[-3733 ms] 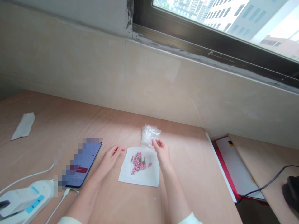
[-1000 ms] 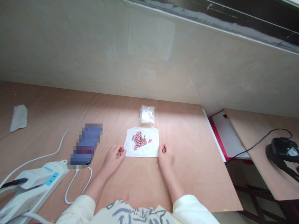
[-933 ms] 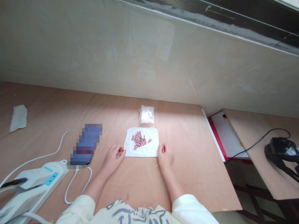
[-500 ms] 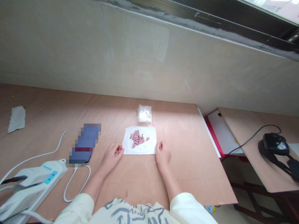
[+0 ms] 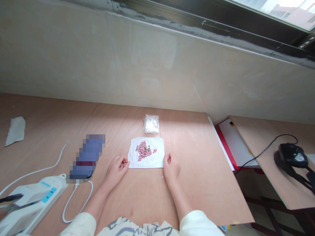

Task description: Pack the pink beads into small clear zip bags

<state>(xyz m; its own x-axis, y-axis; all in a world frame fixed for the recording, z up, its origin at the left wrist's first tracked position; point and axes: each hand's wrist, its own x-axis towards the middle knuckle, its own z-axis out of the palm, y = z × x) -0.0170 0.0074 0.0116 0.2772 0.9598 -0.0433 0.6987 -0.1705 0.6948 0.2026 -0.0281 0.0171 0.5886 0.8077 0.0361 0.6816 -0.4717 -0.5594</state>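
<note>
A white sheet, cloth or paper, lies flat on the wooden table. On its middle is a loose heap of small pink beads, with a few darker metallic bits among them. My left hand rests at the sheet's lower left corner, fingers curled in and fingertips at the edge. At the lower right edge sits my right hand, curled into a loose fist. Nothing shows inside either hand; whether they pinch the sheet's edge is hidden.
A stack of clear plastic bags lies behind the sheet. To the left are a phone on a cable, a white power strip and a white scrap. A black strapped device sits on the right-hand table.
The view has tilted slightly up, so the table things appear a little lower. Both hands keep their places beside the sheet, and the beads have not moved on it.
</note>
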